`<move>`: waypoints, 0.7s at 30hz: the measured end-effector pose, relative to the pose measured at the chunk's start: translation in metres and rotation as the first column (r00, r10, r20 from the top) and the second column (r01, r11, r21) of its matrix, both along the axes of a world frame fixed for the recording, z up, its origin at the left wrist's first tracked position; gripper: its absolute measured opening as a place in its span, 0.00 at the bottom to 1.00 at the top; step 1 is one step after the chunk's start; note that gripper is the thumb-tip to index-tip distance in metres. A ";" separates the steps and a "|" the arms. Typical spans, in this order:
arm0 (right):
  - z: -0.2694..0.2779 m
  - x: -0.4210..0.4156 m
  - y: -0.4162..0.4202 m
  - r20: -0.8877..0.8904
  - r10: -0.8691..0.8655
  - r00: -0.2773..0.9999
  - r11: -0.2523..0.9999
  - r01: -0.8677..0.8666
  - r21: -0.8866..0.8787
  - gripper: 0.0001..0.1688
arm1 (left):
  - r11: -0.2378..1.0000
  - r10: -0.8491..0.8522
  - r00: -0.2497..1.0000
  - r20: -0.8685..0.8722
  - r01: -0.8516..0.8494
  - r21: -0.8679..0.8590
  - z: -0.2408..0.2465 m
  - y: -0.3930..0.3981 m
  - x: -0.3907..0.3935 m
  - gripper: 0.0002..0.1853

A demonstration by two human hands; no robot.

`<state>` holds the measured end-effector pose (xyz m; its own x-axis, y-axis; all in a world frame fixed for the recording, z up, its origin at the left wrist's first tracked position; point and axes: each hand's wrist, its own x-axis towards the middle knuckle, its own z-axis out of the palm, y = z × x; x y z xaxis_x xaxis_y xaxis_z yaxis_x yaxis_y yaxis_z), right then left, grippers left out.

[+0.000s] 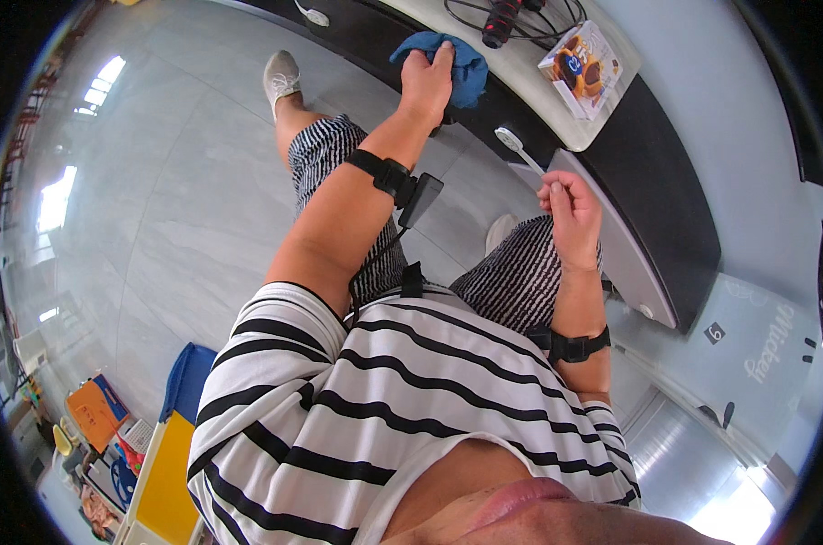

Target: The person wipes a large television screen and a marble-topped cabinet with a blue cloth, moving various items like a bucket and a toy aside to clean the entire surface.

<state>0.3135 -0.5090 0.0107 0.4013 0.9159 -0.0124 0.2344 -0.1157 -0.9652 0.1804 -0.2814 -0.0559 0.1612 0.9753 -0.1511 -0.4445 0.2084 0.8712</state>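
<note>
In the head view, my left hand [428,85] grips a crumpled blue cloth [469,75] against the black drawer front of a low cabinet [377,51]. A black band with a small device circles that forearm. Above my right knee, my right hand [573,211] has curled fingers at the loose end of a white strap latch [509,139]. The round pad of the latch sits on the black front. A pale panel [616,238] stands out from the cabinet beside my right hand, apparently an opened door or drawer. My fingertips partly hide the strap's end.
On the pale cabinet top [561,129] lie a snack box [584,68] and a skipping rope with black and red handles [500,24]. Another white latch [314,15] is farther left. A yellow and blue storage unit [166,470] stands behind at left, on grey tile floor [180,184].
</note>
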 end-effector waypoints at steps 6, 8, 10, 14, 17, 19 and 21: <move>-0.004 -0.003 0.003 0.044 0.013 0.999 0.999 -0.012 -0.032 0.07 | 0.999 0.037 0.999 -0.007 -0.038 -0.027 0.003 0.017 -0.006 0.12; -0.004 -0.004 0.002 0.093 0.012 0.996 0.999 -0.008 -0.045 0.07 | 0.998 0.059 0.997 -0.046 -0.060 -0.010 -0.001 0.020 -0.006 0.12; -0.005 -0.004 0.002 0.128 0.009 0.992 0.998 -0.001 -0.061 0.07 | 0.997 0.078 0.997 -0.002 -0.079 -0.018 0.001 0.025 -0.007 0.12; -0.005 -0.007 0.004 0.186 0.015 0.982 0.997 0.000 -0.083 0.06 | 0.995 0.099 0.994 -0.037 -0.099 0.001 -0.010 0.049 -0.017 0.12; -0.008 -0.007 0.004 0.265 0.035 0.964 0.994 -0.006 -0.108 0.06 | 0.993 0.102 0.995 0.004 -0.101 -0.056 0.007 0.053 -0.024 0.12; -0.006 -0.010 0.007 0.326 0.074 0.942 0.993 -0.039 -0.112 0.06 | 0.992 0.123 0.992 -0.019 -0.124 -0.032 0.000 0.064 -0.029 0.11; -0.006 -0.013 0.009 0.361 0.092 0.928 0.992 -0.052 -0.119 0.06 | 0.989 0.143 0.990 0.017 -0.142 -0.049 -0.002 0.071 -0.032 0.11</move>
<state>0.3010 -0.4995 0.0048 0.3296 0.9438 0.0241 0.5792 -0.1820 -0.7946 0.1480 -0.2102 -0.0583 0.0246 0.9803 -0.1962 -0.4905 0.1828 0.8521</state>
